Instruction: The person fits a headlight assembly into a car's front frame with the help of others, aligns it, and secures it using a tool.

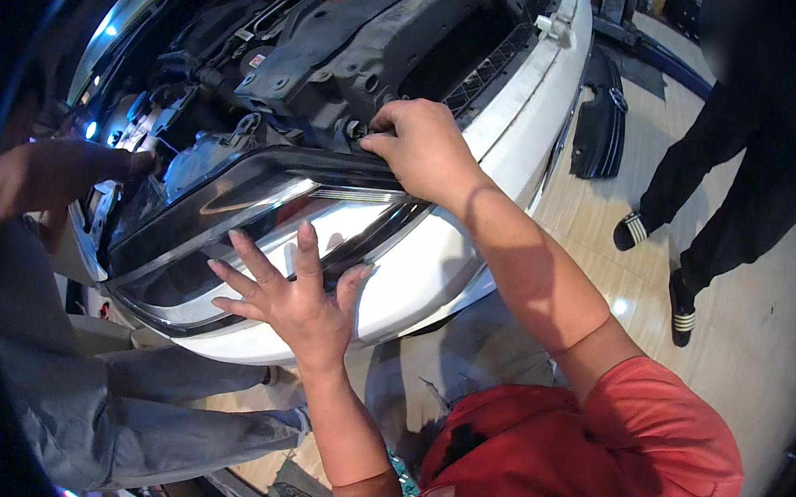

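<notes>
A car headlight [208, 234] with a clear lens sits at the front corner of a white car. My left hand [295, 297] lies on or just over its lower edge, the fingers spread wide. At the headlight's inner upper corner, my right hand [420, 145] has its fingers curled down by a black fitting [353, 130]. Whatever those fingertips pinch, if anything, is hidden. A co-worker's hand [138, 163] reaches in behind the headlight from the left.
The engine bay [337, 40] stands uncovered beyond the white bumper [511, 148]. A black grille [601, 119] lies on the tiled floor to the right. Another person in black trousers [734, 170] stands near it. The co-worker's grey-trousered legs [152, 432] are at left.
</notes>
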Action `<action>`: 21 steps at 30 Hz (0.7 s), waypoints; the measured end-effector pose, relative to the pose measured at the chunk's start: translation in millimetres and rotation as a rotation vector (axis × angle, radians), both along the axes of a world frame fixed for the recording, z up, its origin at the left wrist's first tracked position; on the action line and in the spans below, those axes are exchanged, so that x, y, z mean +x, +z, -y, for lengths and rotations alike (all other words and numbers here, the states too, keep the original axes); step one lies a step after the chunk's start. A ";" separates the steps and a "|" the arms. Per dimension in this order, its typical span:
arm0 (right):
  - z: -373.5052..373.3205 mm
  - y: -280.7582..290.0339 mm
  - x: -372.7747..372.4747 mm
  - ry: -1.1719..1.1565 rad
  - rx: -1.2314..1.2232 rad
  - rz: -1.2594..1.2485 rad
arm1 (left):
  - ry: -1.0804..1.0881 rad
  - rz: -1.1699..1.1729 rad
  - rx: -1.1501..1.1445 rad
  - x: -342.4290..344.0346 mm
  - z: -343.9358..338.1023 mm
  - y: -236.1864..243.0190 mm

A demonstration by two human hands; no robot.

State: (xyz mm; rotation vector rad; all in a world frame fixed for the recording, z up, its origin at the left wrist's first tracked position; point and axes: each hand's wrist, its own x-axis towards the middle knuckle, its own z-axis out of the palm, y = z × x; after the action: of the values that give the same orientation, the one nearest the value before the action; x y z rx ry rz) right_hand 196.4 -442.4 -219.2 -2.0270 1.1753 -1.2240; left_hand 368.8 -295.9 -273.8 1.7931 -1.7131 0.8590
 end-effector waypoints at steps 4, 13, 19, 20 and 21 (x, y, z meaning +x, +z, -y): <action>-2.0 5.7 3.1 -0.048 0.033 -0.003 | -0.019 -0.008 -0.008 -1.1 0.9 2.2; -5.9 9.3 5.8 -0.092 -0.005 -0.145 | -0.032 -0.017 -0.019 1.0 0.3 -0.3; -8.9 5.6 12.9 -0.087 -0.002 -0.042 | -0.011 -0.004 -0.019 6.6 -2.6 1.5; -9.2 8.6 9.2 -0.106 0.012 -0.053 | -0.015 -0.003 -0.016 4.1 -1.1 1.8; -7.3 8.1 7.3 -0.107 -0.009 -0.059 | -0.020 -0.003 -0.014 1.7 0.1 2.2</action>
State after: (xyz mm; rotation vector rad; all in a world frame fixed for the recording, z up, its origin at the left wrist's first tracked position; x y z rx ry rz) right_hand 203.7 -435.0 -211.1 -2.0425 1.3235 -1.2299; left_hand 370.5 -296.0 -271.6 1.7643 -1.7169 0.8575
